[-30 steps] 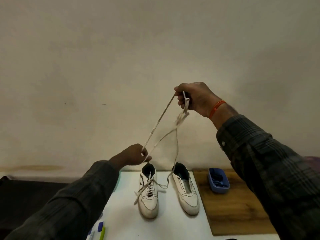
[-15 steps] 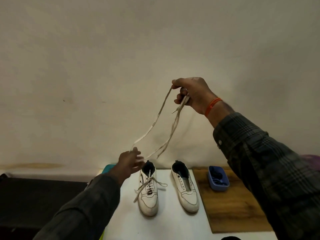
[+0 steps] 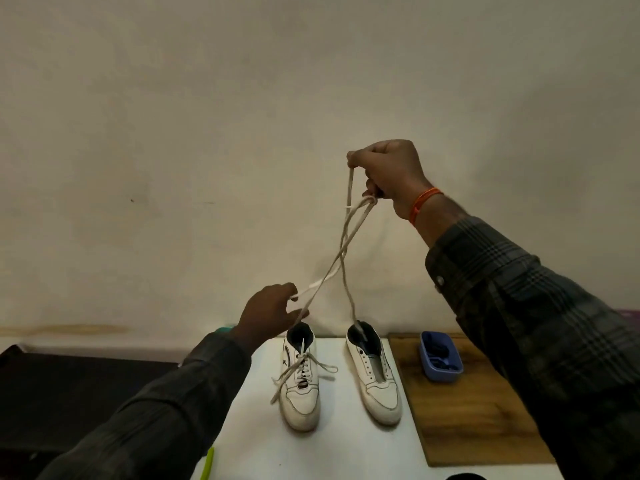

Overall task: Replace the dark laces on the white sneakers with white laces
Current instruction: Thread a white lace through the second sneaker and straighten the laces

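Head view shows the right hand [image 3: 388, 174] fisted high around a flat woven white lace [image 3: 343, 251] whose limp strands cross downward to the left hand [image 3: 270, 317], which pinches one end, above two smooth white sneakers [image 3: 301, 382] on a white table [image 3: 339, 452], the left already laced.
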